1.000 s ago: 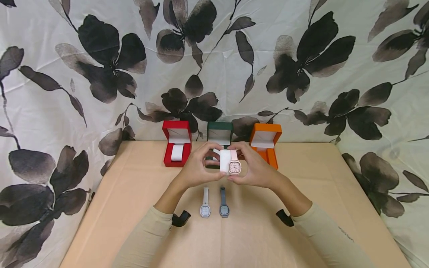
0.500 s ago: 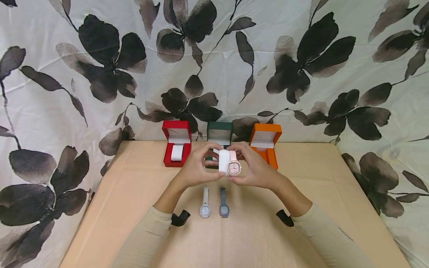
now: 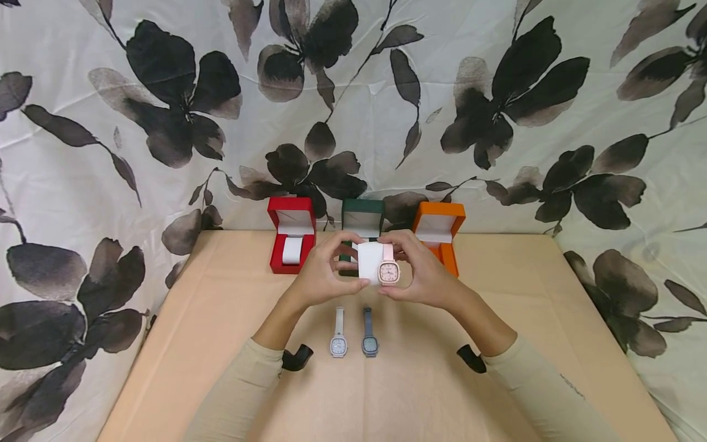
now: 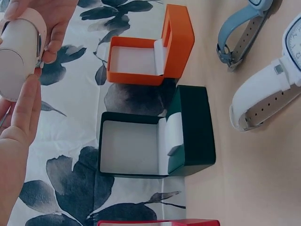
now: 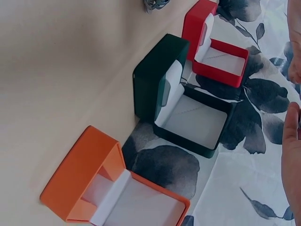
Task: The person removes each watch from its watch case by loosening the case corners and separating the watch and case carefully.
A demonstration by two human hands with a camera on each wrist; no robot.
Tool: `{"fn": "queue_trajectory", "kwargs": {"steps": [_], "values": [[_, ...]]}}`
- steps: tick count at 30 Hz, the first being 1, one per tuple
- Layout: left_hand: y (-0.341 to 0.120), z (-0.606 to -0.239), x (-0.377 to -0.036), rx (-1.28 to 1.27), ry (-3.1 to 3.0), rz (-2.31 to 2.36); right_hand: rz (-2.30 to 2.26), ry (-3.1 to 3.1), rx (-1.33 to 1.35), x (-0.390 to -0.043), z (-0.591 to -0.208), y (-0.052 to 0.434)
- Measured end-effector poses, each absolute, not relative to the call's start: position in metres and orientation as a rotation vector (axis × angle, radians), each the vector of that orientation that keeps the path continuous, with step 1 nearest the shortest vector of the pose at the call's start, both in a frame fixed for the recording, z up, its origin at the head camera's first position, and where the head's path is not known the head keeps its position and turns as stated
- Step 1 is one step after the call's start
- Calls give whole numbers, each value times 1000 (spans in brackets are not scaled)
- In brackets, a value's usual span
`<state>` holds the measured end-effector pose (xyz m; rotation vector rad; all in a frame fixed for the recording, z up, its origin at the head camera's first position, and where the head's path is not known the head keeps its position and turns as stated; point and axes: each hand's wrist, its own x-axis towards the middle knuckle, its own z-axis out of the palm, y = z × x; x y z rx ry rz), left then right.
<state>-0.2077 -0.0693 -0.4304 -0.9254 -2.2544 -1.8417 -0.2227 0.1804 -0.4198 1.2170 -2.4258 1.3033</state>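
In the head view both hands meet above the table's middle. My left hand holds a white watch cushion between thumb and fingers. My right hand pinches a pink watch at the cushion's right side, its dial facing me. The left wrist view shows the pink strap looped around one end of the cushion. On the table below lie a white watch and a blue-grey watch. Only the edge of my right hand appears in the right wrist view.
Three lidded boxes stand raised-lid along the back: red, green and orange. White cushions sit in the red and green ones. My hands partly cover the green and orange boxes. A floral cloth hangs behind the table.
The cushion has shifted slightly left and the pink watch slightly right, so more white shows beside the dial. Both hands keep their hold. The boxes and other watches stay put.
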Motion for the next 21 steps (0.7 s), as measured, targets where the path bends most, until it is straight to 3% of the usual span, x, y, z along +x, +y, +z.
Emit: {"fn": "queue_trajectory", "kwargs": {"steps": [21], "values": [[-84,-423,-207,-825,-2223,-1806,1406,-2488,1079,-219,-426,196]]}}
